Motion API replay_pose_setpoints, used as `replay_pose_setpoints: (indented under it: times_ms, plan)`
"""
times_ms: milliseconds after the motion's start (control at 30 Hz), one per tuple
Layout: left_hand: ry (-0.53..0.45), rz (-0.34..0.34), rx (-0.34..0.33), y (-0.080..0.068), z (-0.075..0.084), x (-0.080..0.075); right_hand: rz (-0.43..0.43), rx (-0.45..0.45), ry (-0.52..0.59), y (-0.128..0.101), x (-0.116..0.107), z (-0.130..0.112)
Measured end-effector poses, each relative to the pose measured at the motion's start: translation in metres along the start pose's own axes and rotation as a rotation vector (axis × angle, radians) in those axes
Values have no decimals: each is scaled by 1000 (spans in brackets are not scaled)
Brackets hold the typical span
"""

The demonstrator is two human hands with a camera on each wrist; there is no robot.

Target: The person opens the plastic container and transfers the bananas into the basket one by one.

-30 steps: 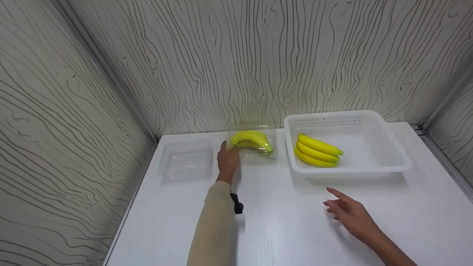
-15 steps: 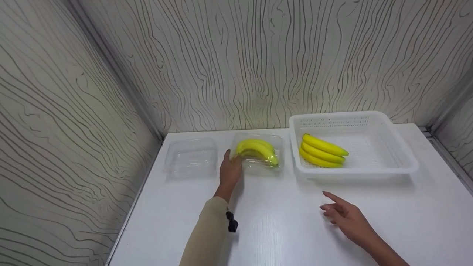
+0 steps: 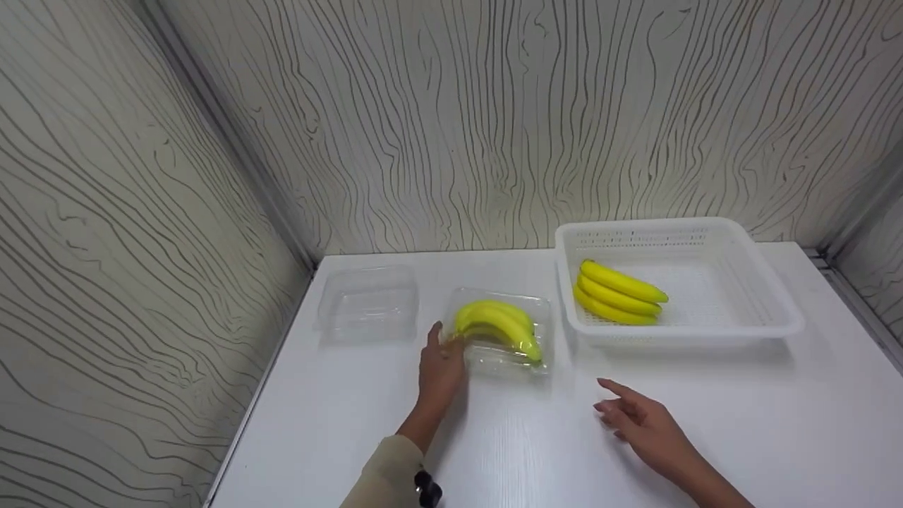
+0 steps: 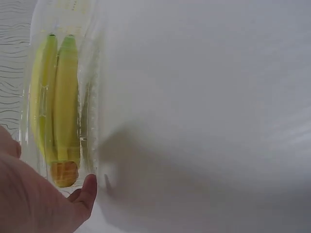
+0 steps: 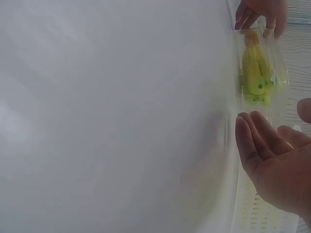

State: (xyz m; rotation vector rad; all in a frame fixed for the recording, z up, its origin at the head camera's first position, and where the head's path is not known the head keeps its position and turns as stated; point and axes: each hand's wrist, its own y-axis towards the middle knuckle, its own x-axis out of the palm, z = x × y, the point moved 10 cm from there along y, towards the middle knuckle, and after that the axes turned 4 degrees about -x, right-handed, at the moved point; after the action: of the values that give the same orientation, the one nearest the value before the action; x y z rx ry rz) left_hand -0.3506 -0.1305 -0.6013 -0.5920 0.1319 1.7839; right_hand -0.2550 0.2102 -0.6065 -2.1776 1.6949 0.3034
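Left hand (image 3: 441, 367): gripping the near left corner of the clear tray (image 3: 543, 310), fingers curling on its rim, steadying it on the white table (image 3: 776, 423).
Banana bunch (image 3: 497, 324): lying inside that tray.
Right hand (image 3: 642, 423): hovering relaxed, fingers spreading, holding nothing, just right of the tray.
Basket (image 3: 769, 296): sitting right, holding another bunch (image 3: 617, 293).
Empty tray (image 3: 367, 307): waiting left.

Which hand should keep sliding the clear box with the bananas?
Probably the left hand: it already grips the clear box at its end. The right hand hovers open, touching nothing.
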Motion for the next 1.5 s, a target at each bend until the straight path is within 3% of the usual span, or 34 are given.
replay_pose_setpoints:
  times_ms: [233, 400, 600, 1000, 1167, 1300, 1500]
  plan:
    - [-54, 54, 25, -32, -15, -5, 33, 35, -59, -1, 5, -8]
    - [-86, 44, 47, -52, -22, -9, 61, 19, -123, 0, 5, -18]
    - [-76, 4, 28, -70, -30, -12, 79, -8, -194, -1, 7, -30]
    - [-93, -92, 26, -111, -39, -5, 120, -236, -333, -13, 28, -64]
    - [-102, -107, 57, -118, -41, 0, 149, -360, -384, -15, 35, -77]
    - [-116, -147, 81, -117, -44, 4, 171, -385, -412, -13, 37, -79]
    - [-150, -320, 145, -108, -51, 14, 178, -342, -429, -7, 37, -74]
